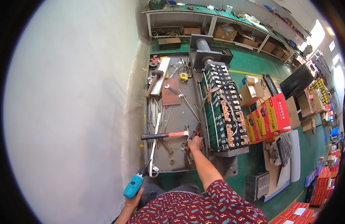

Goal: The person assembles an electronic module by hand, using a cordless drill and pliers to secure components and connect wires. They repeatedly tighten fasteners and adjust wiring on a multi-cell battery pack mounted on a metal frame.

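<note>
My left hand [134, 201] is wrapped round the grip of a teal cordless drill [133, 186], whose black chuck points up toward the near left corner of the metal workbench [163, 166]. Over the bench's right side, my right hand [195, 143] is closed on red-handled pliers [196, 133]; their lower part is hidden under the fingers. Just left of that hand lies a claw hammer [165, 136] with an orange and black handle. Several wrenches [184, 146] lie beside the hand. A long white strip [153, 147] slants across the bench's left side.
To the right stands a long green battery pack [221, 108] with copper bars and wires. A wooden-handled mallet [153, 84], a yellow tape measure [183, 76] and a rusty plate [170, 92] occupy the far bench. The wall [86, 112] is left; red-yellow boxes [269, 115] stand right.
</note>
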The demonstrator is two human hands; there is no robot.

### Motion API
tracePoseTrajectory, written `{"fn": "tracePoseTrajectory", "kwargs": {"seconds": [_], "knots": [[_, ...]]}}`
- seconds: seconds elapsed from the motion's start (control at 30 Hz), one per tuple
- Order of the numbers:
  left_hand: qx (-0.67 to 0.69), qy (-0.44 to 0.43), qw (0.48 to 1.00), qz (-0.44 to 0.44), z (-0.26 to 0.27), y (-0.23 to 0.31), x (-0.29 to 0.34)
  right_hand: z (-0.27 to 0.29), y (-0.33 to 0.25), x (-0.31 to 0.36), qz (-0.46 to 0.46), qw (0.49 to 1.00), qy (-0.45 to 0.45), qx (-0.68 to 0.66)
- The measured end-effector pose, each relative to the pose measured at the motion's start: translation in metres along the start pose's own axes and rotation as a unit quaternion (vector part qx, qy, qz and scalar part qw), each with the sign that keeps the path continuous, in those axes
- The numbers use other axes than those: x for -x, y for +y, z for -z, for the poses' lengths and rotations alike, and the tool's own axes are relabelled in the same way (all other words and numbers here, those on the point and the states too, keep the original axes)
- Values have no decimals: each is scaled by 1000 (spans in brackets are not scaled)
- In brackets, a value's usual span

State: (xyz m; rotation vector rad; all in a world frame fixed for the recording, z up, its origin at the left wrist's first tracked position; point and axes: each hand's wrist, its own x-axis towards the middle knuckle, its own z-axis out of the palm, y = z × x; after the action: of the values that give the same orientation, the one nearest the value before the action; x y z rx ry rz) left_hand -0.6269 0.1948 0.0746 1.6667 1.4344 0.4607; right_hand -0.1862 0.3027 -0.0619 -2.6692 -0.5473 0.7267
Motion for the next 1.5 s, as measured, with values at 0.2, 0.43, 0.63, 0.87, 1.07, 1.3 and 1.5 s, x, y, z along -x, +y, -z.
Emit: {"fn": "tracePoseTrajectory", "kwargs": {"seconds": [0.2, 0.43, 0.63, 0.87, 1.07, 1.3, 1.5], "knots": [[12, -77, 992, -95, 36, -9, -107, 26, -3, 15, -28, 998, -5, -50], [70, -206, 955, -204, 75, 1, -249, 15, 35, 105, 16, 956, -9, -294], [-79, -288, 919, -258, 84, 38, -330, 68, -40, 256, -25, 678, -70, -732], [-202, -271, 862, -378, 41, 80, -400, 37, -69, 244, -44, 757, -60, -649], [-285, -347, 742, -498, -43, 101, -488, 16, -75, 230, -55, 753, -22, -655], [-365, -418, 579, -597, -124, 116, -558, 10, -154, 161, -141, 705, 56, -693], [-329, -543, 552, -540, -148, 173, -622, 28, -235, 98, -179, 650, 43, -737]]}}
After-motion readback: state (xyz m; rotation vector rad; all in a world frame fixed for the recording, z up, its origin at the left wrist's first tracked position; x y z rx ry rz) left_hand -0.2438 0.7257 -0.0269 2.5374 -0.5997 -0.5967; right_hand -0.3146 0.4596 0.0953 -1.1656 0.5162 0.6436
